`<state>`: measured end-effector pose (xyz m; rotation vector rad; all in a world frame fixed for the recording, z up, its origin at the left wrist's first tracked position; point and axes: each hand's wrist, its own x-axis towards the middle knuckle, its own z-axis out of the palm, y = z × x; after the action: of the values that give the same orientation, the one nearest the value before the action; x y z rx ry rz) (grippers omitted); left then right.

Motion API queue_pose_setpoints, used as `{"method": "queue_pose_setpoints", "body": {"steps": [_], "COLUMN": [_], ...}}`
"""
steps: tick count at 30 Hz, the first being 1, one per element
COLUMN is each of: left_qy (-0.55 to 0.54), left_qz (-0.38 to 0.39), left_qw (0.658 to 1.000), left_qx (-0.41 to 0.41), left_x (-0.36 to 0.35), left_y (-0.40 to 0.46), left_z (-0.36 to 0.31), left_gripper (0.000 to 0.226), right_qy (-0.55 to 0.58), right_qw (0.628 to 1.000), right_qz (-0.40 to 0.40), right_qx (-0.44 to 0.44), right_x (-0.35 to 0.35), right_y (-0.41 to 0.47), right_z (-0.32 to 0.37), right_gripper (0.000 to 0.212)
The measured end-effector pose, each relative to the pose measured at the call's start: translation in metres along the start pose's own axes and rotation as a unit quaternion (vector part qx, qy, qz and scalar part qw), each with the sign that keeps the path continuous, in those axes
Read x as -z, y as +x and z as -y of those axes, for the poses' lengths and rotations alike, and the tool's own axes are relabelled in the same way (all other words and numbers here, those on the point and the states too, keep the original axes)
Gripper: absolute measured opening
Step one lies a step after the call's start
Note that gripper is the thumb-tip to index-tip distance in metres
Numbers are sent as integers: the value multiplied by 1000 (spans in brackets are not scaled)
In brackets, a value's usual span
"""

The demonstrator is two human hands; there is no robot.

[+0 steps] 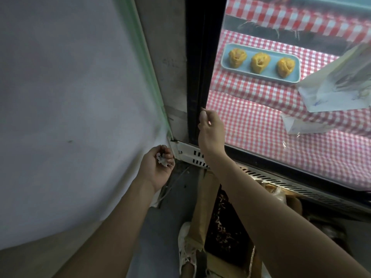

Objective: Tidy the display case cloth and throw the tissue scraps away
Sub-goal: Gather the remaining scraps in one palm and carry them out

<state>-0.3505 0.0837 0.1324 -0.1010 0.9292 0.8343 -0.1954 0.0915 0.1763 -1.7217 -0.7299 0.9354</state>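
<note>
My left hand (158,165) hangs low beside the display case's bottom left corner, its fingers curled around crumpled white tissue scraps (161,159). My right hand (210,129) is raised against the black door frame (197,77) of the case, fingers loosely bent with the fingertips touching the frame's edge; I see nothing held in it. Behind the glass, a red-and-white checked cloth (261,121) covers the shelf, and another checked cloth (291,15) with frayed edges lies on the shelf above.
A light blue tray (224,61) with three yellow pastries stands on the cloth. Paper sheets (337,83) are taped to the glass at right. A white wall (70,97) fills the left. Below are a vent grille (281,183), my shoe (186,249) and a cardboard box (200,217).
</note>
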Motion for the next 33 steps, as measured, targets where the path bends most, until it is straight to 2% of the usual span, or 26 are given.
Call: {"method": "queue_pose_setpoints", "body": {"steps": [5,9,17,21,27,33], "left_qy": [9,2,13,33,56,106], "left_qz": [-5,-4,53,80,131,147], "left_qw": [1000,1000,998,995,985,972], "left_qx": [-10,8,35,57,97,152], "left_x": [-30,-67,-172,-210,-264,-314], "left_y": [-15,-34,-120,-159,-206,-247], "left_z": [16,36,98,135,189,231], "left_gripper": [25,20,24,26,30,27], "right_qy": [50,114,210,232,310,327], "right_qw": [997,992,976,968,935,915], "right_qz": [40,39,-47,-96,-167,-235], "right_qx": [-31,-45,-30,-20,-27,28], "right_x": [21,58,168,223,295,352], "right_y": [-16,-38,-100,-135,-176,-206], "right_z": [13,38,118,137,158,193], "right_gripper": [59,62,52,47,49,57]}}
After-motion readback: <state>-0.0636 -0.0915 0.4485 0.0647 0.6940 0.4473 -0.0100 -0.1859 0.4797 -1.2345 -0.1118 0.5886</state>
